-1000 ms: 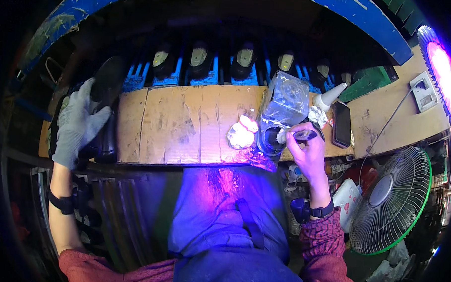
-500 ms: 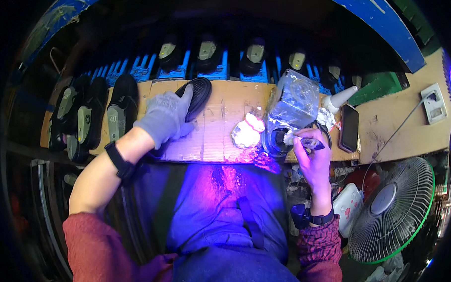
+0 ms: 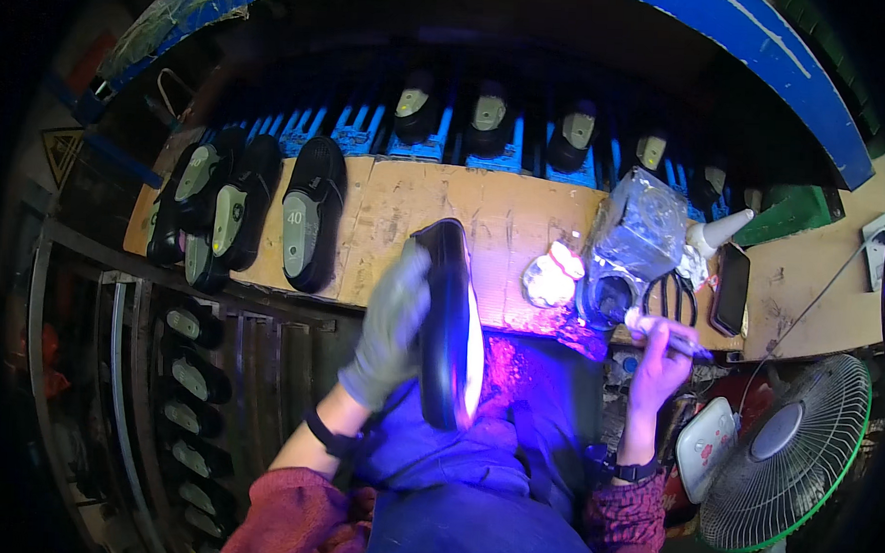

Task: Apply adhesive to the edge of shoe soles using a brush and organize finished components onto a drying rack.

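My left hand (image 3: 392,323), in a grey glove, grips a black shoe (image 3: 445,316) turned on edge above my lap, its pale inner side lit on the right. My bare right hand (image 3: 657,370) is closed round a brush (image 3: 686,345), whose head is just right of a dark glue pot (image 3: 594,309) at the bench edge. Behind the pot stands a smeared silvery block-shaped container (image 3: 644,220). Left of it lies a white rounded lump (image 3: 550,280). Further left on the bench, a black shoe with a grey last (image 3: 296,237) lies near several others (image 3: 233,220).
Along the back, several shoes on lasts stand on blue slotted carriers (image 3: 492,159). At the right are a dark phone (image 3: 732,287), a white nozzle bottle (image 3: 725,229) and a fan (image 3: 778,444). A rack of shoes (image 3: 192,414) stands low on the left.
My left hand has brought the shoe from the bench toward my lap and turned it. My right hand has drawn the brush back from the pot. The whole view has shifted.
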A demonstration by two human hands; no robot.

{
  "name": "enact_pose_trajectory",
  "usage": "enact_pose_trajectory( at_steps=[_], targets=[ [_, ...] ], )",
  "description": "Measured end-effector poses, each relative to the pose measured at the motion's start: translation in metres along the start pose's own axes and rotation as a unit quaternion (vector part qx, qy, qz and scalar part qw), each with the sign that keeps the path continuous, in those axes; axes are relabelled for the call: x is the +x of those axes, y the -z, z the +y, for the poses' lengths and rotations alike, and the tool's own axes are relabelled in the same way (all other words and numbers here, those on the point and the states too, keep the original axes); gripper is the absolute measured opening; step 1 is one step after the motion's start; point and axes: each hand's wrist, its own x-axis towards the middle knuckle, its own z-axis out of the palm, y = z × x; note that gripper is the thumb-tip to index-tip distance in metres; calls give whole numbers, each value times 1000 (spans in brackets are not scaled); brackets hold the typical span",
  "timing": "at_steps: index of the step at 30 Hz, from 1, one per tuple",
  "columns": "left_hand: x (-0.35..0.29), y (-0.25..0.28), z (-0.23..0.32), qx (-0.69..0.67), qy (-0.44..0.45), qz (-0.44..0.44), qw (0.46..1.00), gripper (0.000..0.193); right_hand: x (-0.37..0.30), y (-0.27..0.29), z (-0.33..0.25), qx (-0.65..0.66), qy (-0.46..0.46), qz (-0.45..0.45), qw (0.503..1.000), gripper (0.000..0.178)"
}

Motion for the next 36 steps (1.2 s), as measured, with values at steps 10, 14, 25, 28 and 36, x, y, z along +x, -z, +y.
enact_pose_trajectory(
  at_steps=[10,14,25,28,36],
  targets=[
    [-69,-1,0,-1,-52,-42,998,61,5,-138,-41,90,-139,-235,958,13],
    [-69,-2,-7,11,-85,-24,996,61,1,-144,-40,2,-225,-258,940,16],
    [-68,-1,-7,1,-88,-33,996,63,22,-177,-14,15,-110,-238,965,16],
    [-68,-1,-5,8,-78,-35,996,63,10,-152,-27,-33,-74,-296,952,11],
    [-64,-4,3,34,-66,-15,997,61,-14,-109,-59,7,-179,-287,941,15]
  ],
)
